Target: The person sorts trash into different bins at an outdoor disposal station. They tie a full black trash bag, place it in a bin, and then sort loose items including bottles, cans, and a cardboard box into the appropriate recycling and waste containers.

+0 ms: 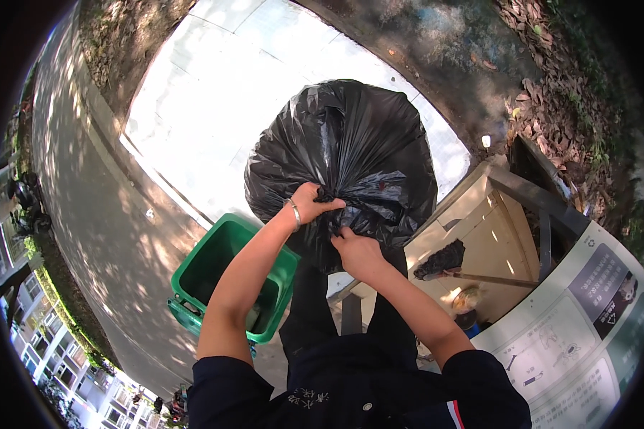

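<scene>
Black bag [343,129]: centre of frame. Left-hand grip [315,205] and right-hand grip [357,254]: both closed on its gathered neck [325,195]. Caution: uneven pulling could tear the bag; a slack hold could let the neck unwind.

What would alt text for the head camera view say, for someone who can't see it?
A person's left hand and right hand grip the gathered top of a bulging black plastic bag. An open green bin stands at lower left; an illustrated board is at lower right.
</scene>
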Tool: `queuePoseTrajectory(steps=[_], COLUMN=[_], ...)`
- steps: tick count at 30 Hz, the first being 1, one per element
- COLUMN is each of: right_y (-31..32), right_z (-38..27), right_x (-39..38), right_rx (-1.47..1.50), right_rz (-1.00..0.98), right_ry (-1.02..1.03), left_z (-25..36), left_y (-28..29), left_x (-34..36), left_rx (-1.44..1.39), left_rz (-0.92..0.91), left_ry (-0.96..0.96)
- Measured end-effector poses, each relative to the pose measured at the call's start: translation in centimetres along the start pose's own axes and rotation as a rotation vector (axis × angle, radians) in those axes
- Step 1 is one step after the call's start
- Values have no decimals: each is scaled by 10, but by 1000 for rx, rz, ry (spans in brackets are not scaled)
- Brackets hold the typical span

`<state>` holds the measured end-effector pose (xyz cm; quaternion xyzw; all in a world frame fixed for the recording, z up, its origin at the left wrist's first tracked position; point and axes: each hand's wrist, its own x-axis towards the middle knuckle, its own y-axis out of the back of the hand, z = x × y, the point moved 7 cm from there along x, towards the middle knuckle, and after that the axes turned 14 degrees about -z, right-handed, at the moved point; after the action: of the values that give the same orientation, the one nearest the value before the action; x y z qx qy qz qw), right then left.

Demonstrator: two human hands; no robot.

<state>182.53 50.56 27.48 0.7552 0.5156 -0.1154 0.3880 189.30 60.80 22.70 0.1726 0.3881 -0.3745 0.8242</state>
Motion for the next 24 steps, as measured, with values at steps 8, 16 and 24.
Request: queuePoseTrajectory(steps=[8, 16, 24], right_y=[108, 97, 91], right_z=[-1, 28, 40], right_x=[12, 107, 119], right_rx=[350, 280, 217], right_rz=[529, -98, -299], right_ry=[299, 404, 427], left_z=[15, 18, 7], left_y=[-8, -25, -19], left_x=[-3, -19, -23], left_rx=[674, 317, -32], left_rz=[253, 835, 1224], left_ry=[307, 105, -397])
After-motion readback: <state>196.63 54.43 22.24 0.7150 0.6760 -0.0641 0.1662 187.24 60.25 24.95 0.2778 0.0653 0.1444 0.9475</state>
